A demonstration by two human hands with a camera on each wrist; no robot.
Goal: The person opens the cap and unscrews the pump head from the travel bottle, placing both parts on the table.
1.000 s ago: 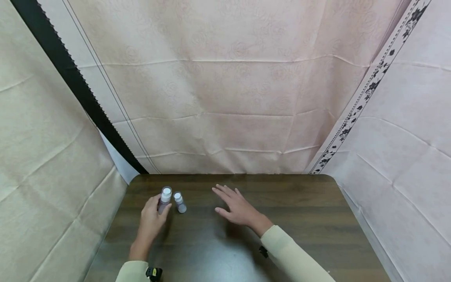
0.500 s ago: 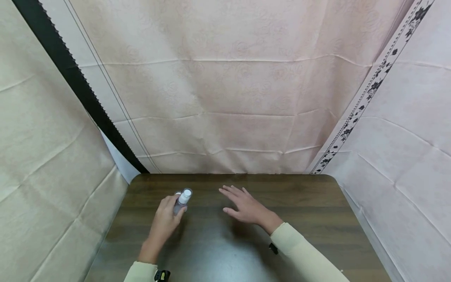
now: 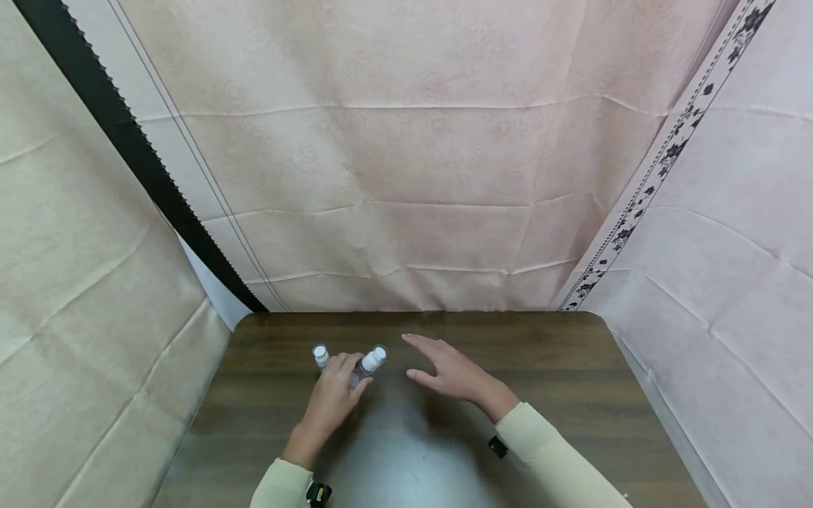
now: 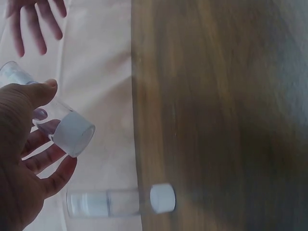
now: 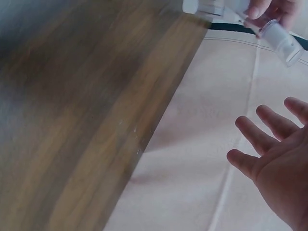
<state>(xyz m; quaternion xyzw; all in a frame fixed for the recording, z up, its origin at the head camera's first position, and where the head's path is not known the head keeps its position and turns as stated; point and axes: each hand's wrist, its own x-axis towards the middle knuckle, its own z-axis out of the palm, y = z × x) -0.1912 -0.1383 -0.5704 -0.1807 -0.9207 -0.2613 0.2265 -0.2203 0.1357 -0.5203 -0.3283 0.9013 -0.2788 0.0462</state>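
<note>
My left hand (image 3: 332, 396) grips a small clear bottle (image 3: 375, 358) with a white neck under a clear cap. The bottle leans to the right, cap end up. In the left wrist view the thumb lies across this bottle's body, and its white base (image 4: 72, 132) shows beyond the fingers. A second, similar bottle (image 3: 320, 354) stands on the table just left of the left hand, partly hidden by it. Its white base (image 4: 162, 198) rests on the wood. To the right, my right hand (image 3: 454, 370) is held over the table, fingers extended and holding nothing.
The dark wooden table (image 3: 540, 395) ends at a straight far edge with rounded corners. Pale patterned cloth (image 3: 406, 162) hangs behind it, with more cloth at both sides. Each wrist wears a small black device (image 3: 319, 494) at the sleeve.
My left hand has carried the gripped bottle to the right, past the standing bottle, and tilted it rightward. The right hand has shifted slightly right and turned a little, its fingers closer together.
</note>
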